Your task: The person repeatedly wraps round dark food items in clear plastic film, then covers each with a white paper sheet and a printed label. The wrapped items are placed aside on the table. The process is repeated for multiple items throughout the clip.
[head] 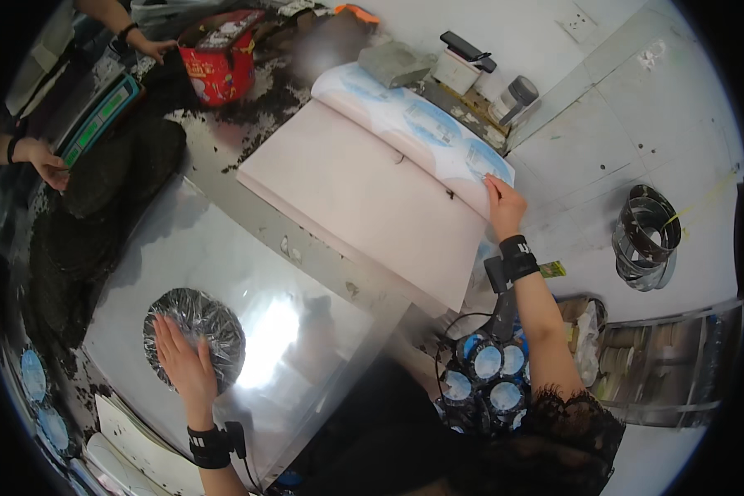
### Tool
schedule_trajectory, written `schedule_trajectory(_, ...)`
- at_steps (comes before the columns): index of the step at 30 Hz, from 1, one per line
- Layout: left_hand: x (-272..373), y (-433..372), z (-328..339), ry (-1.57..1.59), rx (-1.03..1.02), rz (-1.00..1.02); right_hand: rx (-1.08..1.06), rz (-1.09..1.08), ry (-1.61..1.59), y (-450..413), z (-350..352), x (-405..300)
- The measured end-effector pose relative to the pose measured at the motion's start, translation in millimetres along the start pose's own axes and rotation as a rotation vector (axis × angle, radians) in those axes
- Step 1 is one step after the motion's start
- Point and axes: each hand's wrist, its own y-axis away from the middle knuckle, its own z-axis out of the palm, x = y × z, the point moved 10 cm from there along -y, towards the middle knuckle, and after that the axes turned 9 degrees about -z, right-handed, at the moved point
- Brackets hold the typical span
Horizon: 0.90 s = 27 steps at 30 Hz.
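My left hand [186, 366] lies flat, fingers spread, on a round dark bundle wrapped in clear plastic film [223, 322]. The bundle rests on a stack of clear plastic sheets [223, 248]. With its fingertips my right hand [506, 201] pinches the edge of a printed blue-and-white sheet [434, 127], which is curled over at the far side of a stack of pale paper sheets [372, 186]. A grey block [394, 64] sits on the far edge of the printed sheet.
At upper left, a co-worker's hands [44, 162] are near a digital scale [96, 127] and a red bucket [220, 68]. Dark material [99, 198] lies along the left. Several wrapped round packs [488, 361] stand below my right arm. Metal rings [648, 235] and a lidded jar [513, 100] are at right.
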Motion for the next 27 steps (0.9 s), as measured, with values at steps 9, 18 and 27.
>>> schedule_trajectory(9,-8.8,10.7,-5.6,0.084,-0.032,-0.143,-0.054,0.109,0.565,-16.9,-35.7,111.3)
schedule_trajectory(18,-9.9,5.9,-13.4,0.475,-0.004,-0.209,-0.842,-0.845,-0.971,143.0,164.2,-546.2)
schedule_trajectory(27,-23.6,13.6,-5.9,0.943,0.086,-0.182,-1.2,0.154,-1.852,120.2,187.9,-604.4)
